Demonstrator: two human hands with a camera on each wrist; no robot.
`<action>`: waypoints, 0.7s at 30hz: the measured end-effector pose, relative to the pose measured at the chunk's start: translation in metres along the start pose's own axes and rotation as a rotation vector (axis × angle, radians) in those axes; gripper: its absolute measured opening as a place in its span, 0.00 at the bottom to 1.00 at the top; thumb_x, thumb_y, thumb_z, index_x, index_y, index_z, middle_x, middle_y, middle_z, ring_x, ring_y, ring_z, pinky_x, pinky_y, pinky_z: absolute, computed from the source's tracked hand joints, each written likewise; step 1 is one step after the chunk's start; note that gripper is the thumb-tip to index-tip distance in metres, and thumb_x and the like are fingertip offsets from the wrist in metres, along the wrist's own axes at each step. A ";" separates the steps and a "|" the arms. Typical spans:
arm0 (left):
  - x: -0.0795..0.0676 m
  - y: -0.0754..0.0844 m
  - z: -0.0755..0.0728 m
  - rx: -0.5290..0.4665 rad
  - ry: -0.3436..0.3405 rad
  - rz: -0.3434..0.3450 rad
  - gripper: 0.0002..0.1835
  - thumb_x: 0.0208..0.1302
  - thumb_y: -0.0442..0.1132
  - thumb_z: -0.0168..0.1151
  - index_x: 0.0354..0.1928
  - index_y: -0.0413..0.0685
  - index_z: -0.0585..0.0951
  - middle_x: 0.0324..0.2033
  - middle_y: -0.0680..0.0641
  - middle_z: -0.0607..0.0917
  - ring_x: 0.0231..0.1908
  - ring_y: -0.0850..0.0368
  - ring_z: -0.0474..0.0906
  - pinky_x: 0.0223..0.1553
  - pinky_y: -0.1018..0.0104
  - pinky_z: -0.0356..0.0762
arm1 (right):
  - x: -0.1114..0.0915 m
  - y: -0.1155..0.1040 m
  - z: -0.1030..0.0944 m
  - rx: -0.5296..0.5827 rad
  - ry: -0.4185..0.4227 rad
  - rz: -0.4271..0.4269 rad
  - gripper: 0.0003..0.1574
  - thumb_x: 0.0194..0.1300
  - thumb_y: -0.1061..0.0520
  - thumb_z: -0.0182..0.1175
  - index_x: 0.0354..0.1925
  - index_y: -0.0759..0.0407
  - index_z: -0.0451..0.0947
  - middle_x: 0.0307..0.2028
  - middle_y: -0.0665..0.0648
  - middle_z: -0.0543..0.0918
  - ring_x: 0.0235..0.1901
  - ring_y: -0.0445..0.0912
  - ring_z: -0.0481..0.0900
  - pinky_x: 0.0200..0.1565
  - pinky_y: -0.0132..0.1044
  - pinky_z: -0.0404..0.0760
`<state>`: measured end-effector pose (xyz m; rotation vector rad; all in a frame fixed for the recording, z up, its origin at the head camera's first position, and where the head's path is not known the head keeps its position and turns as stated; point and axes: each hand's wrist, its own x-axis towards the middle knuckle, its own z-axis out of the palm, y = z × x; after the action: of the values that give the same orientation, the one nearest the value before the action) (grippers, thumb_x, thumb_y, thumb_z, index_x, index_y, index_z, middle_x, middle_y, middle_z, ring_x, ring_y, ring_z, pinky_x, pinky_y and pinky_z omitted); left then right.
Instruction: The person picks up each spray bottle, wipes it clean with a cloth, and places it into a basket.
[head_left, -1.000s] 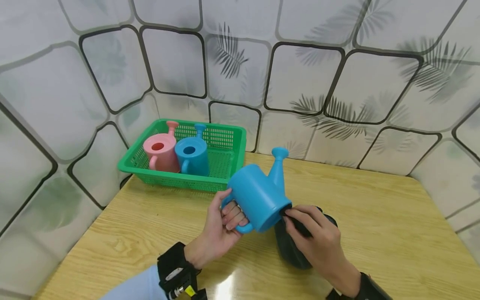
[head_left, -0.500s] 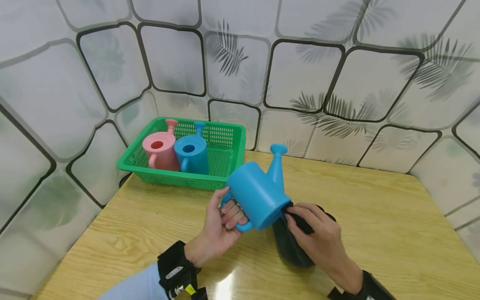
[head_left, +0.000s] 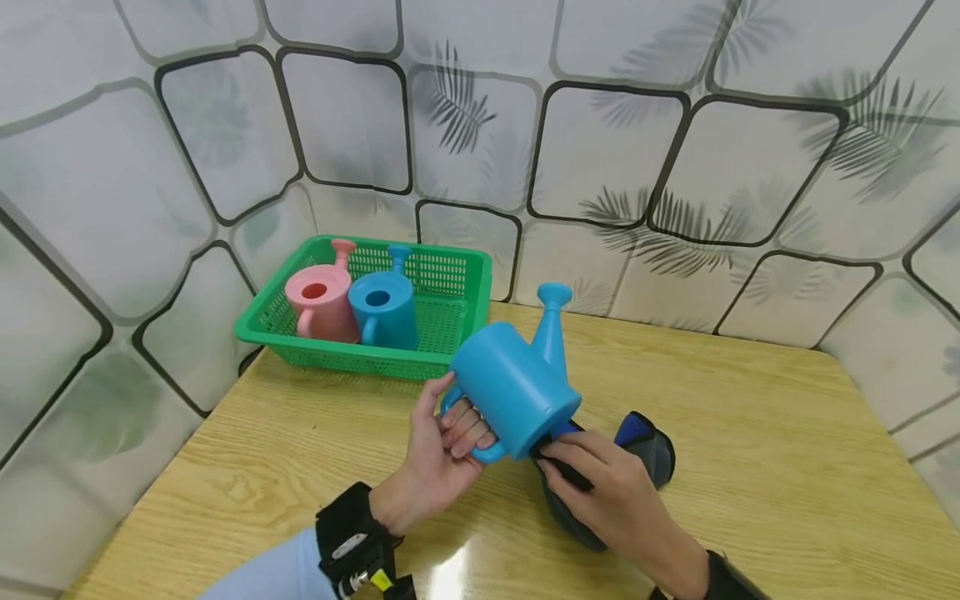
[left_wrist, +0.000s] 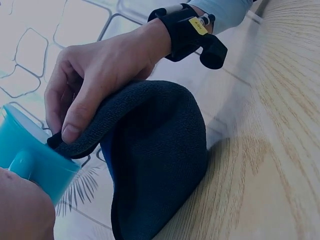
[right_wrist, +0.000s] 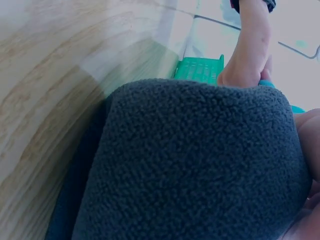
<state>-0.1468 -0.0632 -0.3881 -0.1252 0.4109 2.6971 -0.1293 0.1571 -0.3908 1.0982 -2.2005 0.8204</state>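
My left hand (head_left: 442,450) grips the handle of a blue watering can (head_left: 510,387), which is tilted above the table with its spout pointing up and away. In my right hand (head_left: 611,492) a dark grey fleecy cloth (left_wrist: 160,150) with a blue side is pinched between thumb and fingers. The pinched edge touches the can near its base in the head view, and the rest hangs down to the tabletop. Cloth fills most of the right wrist view, hiding much of the can there.
A green plastic basket (head_left: 352,360) stands at the back left of the wooden table (head_left: 750,433). Inside it are a pink watering can (head_left: 324,308) and another blue watering can (head_left: 393,312), both upright. A patterned wall covering (head_left: 480,125) rises behind the table.
My right hand has shifted left and slightly down with the cloth, from the can's right lower edge to its underside. A folded blue-lined part of the cloth now shows. My left hand barely moves.
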 end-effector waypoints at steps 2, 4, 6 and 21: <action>0.000 0.000 0.000 -0.001 -0.005 0.001 0.29 0.67 0.54 0.51 0.11 0.54 0.55 0.08 0.56 0.54 0.13 0.61 0.47 0.20 0.70 0.64 | 0.000 -0.001 0.001 -0.002 -0.009 0.002 0.09 0.54 0.60 0.71 0.37 0.57 0.85 0.36 0.56 0.86 0.36 0.46 0.84 0.33 0.41 0.87; 0.000 0.000 -0.001 0.000 -0.014 0.003 0.29 0.67 0.54 0.51 0.12 0.54 0.55 0.08 0.56 0.54 0.13 0.61 0.47 0.20 0.70 0.64 | 0.000 -0.001 0.001 -0.010 -0.020 0.009 0.12 0.50 0.62 0.73 0.36 0.56 0.85 0.35 0.55 0.86 0.35 0.46 0.84 0.32 0.41 0.87; -0.001 0.001 -0.002 0.003 -0.025 0.007 0.29 0.67 0.55 0.51 0.12 0.54 0.54 0.08 0.56 0.54 0.13 0.61 0.47 0.21 0.70 0.65 | -0.001 0.000 0.002 -0.018 -0.027 0.019 0.15 0.47 0.64 0.74 0.36 0.57 0.85 0.35 0.56 0.86 0.35 0.46 0.84 0.32 0.41 0.87; -0.002 0.021 -0.008 0.734 -0.301 0.183 0.33 0.75 0.46 0.42 0.07 0.48 0.59 0.05 0.52 0.58 0.09 0.62 0.56 0.17 0.70 0.56 | 0.024 0.079 -0.082 0.144 0.175 0.807 0.25 0.62 0.47 0.65 0.52 0.60 0.82 0.34 0.37 0.86 0.33 0.30 0.81 0.31 0.15 0.77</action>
<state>-0.1536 -0.0850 -0.3902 0.5389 1.3141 2.4865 -0.1913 0.2422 -0.3413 0.1292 -2.4488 1.3538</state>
